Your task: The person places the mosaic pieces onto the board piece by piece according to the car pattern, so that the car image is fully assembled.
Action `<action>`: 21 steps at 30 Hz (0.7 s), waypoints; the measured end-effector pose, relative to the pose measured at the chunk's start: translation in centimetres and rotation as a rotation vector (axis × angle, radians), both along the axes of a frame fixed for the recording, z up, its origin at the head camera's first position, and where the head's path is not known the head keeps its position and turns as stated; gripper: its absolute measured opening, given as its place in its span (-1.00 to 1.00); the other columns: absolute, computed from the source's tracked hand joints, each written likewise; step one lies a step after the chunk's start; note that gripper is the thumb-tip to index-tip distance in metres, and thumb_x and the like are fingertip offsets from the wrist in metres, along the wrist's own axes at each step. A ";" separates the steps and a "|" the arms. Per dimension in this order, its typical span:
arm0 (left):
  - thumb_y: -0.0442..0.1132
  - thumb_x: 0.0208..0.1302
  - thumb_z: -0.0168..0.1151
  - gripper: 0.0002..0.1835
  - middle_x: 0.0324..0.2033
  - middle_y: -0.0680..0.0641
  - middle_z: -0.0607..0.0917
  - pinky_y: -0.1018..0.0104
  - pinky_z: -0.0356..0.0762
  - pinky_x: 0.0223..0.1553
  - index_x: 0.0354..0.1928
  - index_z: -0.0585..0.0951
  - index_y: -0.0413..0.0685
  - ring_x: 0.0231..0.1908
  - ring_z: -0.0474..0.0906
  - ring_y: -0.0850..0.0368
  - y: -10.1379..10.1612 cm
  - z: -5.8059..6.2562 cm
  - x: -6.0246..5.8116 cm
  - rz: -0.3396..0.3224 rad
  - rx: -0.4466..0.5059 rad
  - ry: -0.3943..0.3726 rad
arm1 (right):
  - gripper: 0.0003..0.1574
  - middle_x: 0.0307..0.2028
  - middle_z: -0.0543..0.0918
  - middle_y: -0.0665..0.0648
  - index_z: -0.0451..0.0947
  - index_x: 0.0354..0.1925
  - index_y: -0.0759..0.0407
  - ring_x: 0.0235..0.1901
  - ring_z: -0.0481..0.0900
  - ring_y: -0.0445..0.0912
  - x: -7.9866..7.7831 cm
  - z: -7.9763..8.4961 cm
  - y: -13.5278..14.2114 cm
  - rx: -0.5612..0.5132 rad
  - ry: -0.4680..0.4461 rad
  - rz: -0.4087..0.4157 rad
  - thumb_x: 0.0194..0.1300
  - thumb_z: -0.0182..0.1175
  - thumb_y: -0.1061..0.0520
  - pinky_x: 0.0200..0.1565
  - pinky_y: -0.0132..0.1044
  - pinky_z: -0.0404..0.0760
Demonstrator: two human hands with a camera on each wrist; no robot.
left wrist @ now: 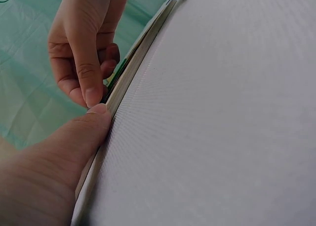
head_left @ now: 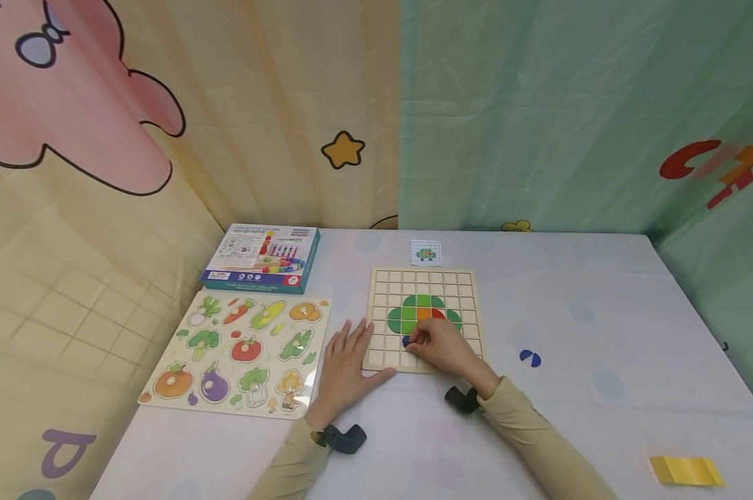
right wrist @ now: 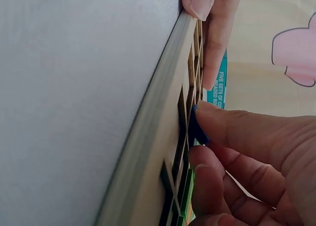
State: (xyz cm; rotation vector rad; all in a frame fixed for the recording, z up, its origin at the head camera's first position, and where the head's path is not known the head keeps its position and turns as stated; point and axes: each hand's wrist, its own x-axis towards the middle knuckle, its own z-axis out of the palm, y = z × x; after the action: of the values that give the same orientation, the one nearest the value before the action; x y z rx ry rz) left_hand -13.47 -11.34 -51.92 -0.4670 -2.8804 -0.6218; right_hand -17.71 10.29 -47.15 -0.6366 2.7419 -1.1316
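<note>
A wooden grid board point(head_left: 376, 358) lies on the table before me. Green pieces point(head_left: 396, 320) fill a rounded shape in its cells, with an orange piece point(head_left: 423, 314) and a red piece point(head_left: 437, 313) among them. My right hand point(head_left: 446, 345) pinches a small blue piece point(right wrist: 198, 129) between thumb and fingers, low over the cells under the green shape. At the board's near left corner, my left hand point(head_left: 348, 364) has its fingers extended along the left side and its thumb against the front edge. Two more blue pieces point(head_left: 535, 360) lie on the table to the right.
Behind the board is a small pattern card point(head_left: 426, 253). To the left lies a vegetable puzzle board point(head_left: 226, 369), with a flat box point(head_left: 245, 243) behind it. A folded yellow paper point(head_left: 686, 471) sits at the near right. Curtains point(head_left: 526, 125) rise behind the table.
</note>
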 end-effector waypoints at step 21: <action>0.43 0.06 0.14 0.01 0.41 -0.06 0.18 -0.05 -0.16 0.34 0.44 0.20 -0.04 0.41 -0.09 -0.11 -0.1 -0.1 0.0 -0.001 0.003 0.011 | -0.83 -0.58 0.50 -0.12 0.59 -0.49 0.11 -0.57 0.43 -0.22 -0.1 0.0 0.0 0.011 0.017 0.023 0.04 0.44 0.19 -0.51 -0.36 0.47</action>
State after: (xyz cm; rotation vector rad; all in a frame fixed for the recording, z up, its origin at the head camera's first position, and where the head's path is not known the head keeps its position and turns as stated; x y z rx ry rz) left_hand -13.46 -11.40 -51.97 -0.4706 -2.8690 -0.6221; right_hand -17.83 10.32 -47.13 -0.6777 2.7454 -1.1099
